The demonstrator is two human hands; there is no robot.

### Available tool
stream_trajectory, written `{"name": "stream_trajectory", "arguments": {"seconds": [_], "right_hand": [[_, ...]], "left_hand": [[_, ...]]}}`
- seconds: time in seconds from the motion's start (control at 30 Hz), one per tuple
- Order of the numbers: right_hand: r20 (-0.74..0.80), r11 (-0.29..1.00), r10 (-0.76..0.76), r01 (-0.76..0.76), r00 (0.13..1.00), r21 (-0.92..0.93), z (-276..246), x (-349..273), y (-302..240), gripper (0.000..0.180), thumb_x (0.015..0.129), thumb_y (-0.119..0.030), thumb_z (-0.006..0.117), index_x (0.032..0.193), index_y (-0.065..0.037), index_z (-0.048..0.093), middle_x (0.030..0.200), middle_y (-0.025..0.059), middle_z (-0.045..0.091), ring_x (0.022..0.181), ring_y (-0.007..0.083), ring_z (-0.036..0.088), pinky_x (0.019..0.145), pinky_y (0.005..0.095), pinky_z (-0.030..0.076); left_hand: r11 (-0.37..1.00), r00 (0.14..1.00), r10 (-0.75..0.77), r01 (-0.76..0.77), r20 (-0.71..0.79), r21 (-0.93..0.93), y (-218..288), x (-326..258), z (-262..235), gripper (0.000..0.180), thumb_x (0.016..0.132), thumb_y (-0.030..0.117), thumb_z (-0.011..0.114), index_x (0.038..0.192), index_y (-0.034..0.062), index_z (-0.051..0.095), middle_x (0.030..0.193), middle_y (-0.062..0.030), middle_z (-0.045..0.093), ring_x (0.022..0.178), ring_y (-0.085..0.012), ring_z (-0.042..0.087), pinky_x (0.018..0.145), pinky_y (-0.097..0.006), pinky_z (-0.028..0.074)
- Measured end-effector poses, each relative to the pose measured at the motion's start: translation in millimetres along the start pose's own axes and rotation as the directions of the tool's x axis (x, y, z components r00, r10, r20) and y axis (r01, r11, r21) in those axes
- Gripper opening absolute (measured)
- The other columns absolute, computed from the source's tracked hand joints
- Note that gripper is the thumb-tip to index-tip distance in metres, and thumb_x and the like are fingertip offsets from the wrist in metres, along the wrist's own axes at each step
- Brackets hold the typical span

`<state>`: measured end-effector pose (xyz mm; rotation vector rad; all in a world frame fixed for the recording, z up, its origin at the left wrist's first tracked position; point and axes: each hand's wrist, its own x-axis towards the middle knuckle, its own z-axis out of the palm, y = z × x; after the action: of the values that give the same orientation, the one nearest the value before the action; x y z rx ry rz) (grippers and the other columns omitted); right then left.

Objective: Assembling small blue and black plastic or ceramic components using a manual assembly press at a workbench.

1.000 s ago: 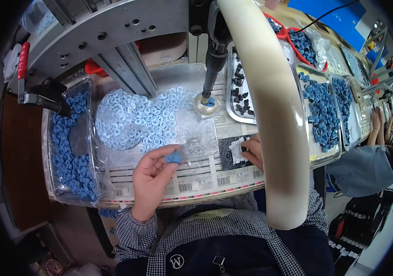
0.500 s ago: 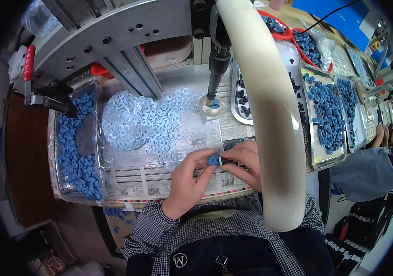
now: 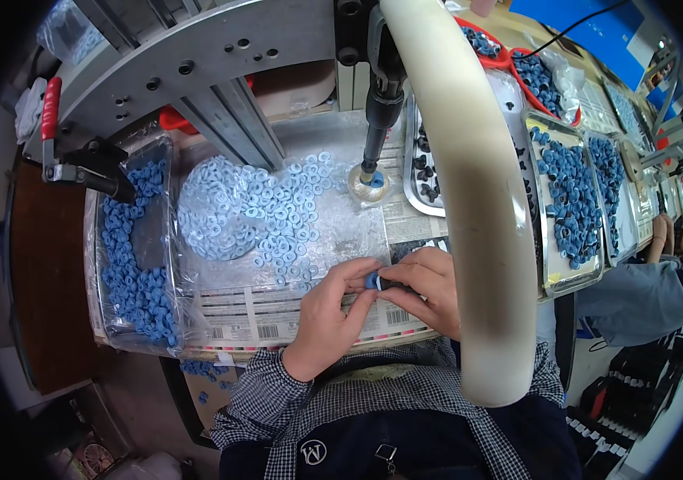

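Observation:
My left hand [image 3: 327, 316] pinches a small blue round part [image 3: 372, 280] between thumb and fingertips, just above the newspaper-covered front of the bench. From the other side, my right hand [image 3: 425, 290] grips a small black piece [image 3: 387, 284] with thumb and forefinger, pressed against the blue part. A pale rim shows where the two meet; the fingers hide most of both. Beyond my hands, loose light-blue rings [image 3: 289, 216] spread over a metal plate [image 3: 341, 236]. A black press rod [image 3: 377, 120] comes down onto a round fixture [image 3: 368, 186] with a blue part in it.
A plastic-lined tray [image 3: 149, 232] of blue parts stands at the left, beside a red-handled lever [image 3: 50, 108]. A thick cream-coloured tube [image 3: 489, 200] hangs close over my right arm. Further right lie a tray of black pieces [image 3: 425, 192], another blue-part tray [image 3: 572, 192] and a co-worker's sleeve [image 3: 637, 296].
The blue part has turned slightly between my fingers, and less of it shows. My right hand has shifted a little to the right with its fingers closer on the black piece.

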<state>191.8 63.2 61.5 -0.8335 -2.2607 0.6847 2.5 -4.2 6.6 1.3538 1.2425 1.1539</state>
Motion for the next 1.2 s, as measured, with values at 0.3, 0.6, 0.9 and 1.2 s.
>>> {"name": "stream_trajectory", "arguments": {"seconds": [0.3,0.6,0.9,1.2], "right_hand": [[-0.017,1.0,0.02,-0.02,1.0,-0.01,4,-4,2,0.024,0.078,-0.009,0.078,0.1,-0.001,0.071,0.083,0.009,0.062,0.074,0.0262,0.064,0.063,0.0363,0.053],[-0.047,0.98,0.129,-0.121,0.99,0.156,-8,-15,20,0.025,0.08,-0.011,0.081,0.1,0.0,0.072,0.085,0.0096,0.066,0.072,0.02,0.066,0.065,0.0295,0.052],[-0.202,0.964,0.257,-0.235,0.945,0.125,-46,34,51,0.017,0.087,-0.008,0.073,0.102,0.0,0.071,0.087,0.0103,0.068,0.072,0.019,0.067,0.064,0.0298,0.052],[0.011,0.983,-0.032,0.034,0.999,-0.178,17,81,75,0.027,0.086,-0.014,0.072,0.109,-0.004,0.063,0.105,0.0161,0.06,0.096,0.0378,0.063,0.08,0.0443,0.053]], "left_hand": [[0.931,0.976,0.214,-0.219,0.048,0.291,3,3,1,0.042,0.087,-0.004,0.067,0.129,0.0007,0.058,0.111,-0.0187,0.07,0.091,-0.0322,0.073,0.078,-0.037,0.059],[0.813,0.933,0.323,-0.359,0.158,0.458,39,33,-12,0.036,0.086,-0.001,0.069,0.121,0.0035,0.067,0.108,-0.0166,0.072,0.091,-0.0313,0.073,0.074,-0.037,0.06],[0.014,0.275,0.886,-0.821,0.374,0.571,153,99,-18,0.027,0.078,0.016,0.075,0.105,0.0103,0.073,0.105,-0.0089,0.071,0.101,-0.0297,0.072,0.081,-0.038,0.06],[0.393,0.393,0.919,-0.91,-0.022,0.132,258,203,-28,0.024,0.087,-0.001,0.069,0.111,0.0003,0.068,0.105,-0.0074,0.071,0.095,-0.0126,0.066,0.082,-0.024,0.054]]}}
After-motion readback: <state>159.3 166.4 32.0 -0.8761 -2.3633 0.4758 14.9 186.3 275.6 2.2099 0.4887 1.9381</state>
